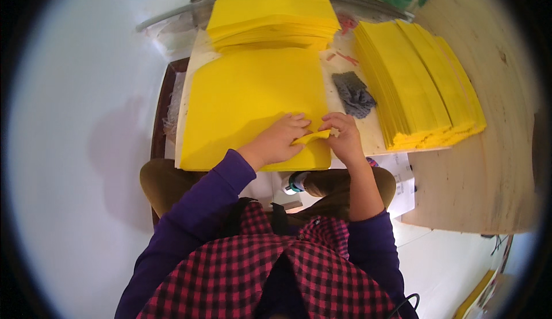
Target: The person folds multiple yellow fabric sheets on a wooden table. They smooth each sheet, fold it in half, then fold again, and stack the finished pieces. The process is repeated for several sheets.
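A large yellow sheet point(247, 94), like felt or thick paper, lies flat before me on the table. My left hand point(283, 139) rests on its near part with fingers stretched out, and its thumb side touches a small raised yellow flap point(312, 138). At the other end of this flap, my right hand point(345, 139) pinches it between thumb and fingers near the sheet's right edge. Whether the flap is a turned-up part of the sheet or a separate strip, I cannot tell. The left fingertips partly overlap each other in view.
Behind the sheet stands a thick stack of yellow sheets point(273, 8). To the right lie folded yellow bundles point(411, 83), with a crumpled dark grey cloth point(353, 94) beside them. A pale wooden panel point(483, 163) rises at the far right. Small red scraps point(347, 58) lie behind the cloth.
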Motion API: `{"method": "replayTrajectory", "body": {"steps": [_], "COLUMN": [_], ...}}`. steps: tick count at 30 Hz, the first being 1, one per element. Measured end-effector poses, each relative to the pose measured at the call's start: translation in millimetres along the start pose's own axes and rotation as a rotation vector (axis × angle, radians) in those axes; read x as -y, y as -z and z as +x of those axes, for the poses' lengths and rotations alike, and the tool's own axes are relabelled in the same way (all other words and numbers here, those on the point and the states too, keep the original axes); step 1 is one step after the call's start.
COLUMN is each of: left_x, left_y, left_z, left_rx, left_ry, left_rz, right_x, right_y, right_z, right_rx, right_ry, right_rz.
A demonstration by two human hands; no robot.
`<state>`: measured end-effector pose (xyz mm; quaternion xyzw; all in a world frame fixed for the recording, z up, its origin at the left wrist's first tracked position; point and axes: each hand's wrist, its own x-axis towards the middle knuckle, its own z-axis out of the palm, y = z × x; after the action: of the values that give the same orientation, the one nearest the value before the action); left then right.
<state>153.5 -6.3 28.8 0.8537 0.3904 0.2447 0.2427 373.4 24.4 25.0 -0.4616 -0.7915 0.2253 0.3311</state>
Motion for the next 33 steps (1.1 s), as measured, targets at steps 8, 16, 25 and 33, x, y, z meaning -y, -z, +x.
{"method": "replayTrajectory", "body": {"steps": [8, 16, 25, 33], "left_x": [-9.6, 42.1, 73.4, 74.7], "left_y": [25.5, 77.6, 78.8, 79.7], "left_z": [-87.9, -190.3, -211.2, -209.8], "left_rx": [-0.138, -0.356, -0.670, -0.685], "left_ry": [0.244, 0.399, 0.460, 0.545], "left_rz": [0.377, 0.390, -0.060, -0.191], "right_x": [-3.3, -11.6, -9.9, -3.8], "right_y": [-3.5, -14.0, -14.4, -22.1], "right_z": [-9.2, -18.0, -22.9, -27.7], "right_rx": [-0.088, -0.062, -0.024, -0.063], "right_ry": [-0.096, -0.178, -0.162, -0.226], "right_rz": [0.373, 0.492, 0.436, 0.534]}}
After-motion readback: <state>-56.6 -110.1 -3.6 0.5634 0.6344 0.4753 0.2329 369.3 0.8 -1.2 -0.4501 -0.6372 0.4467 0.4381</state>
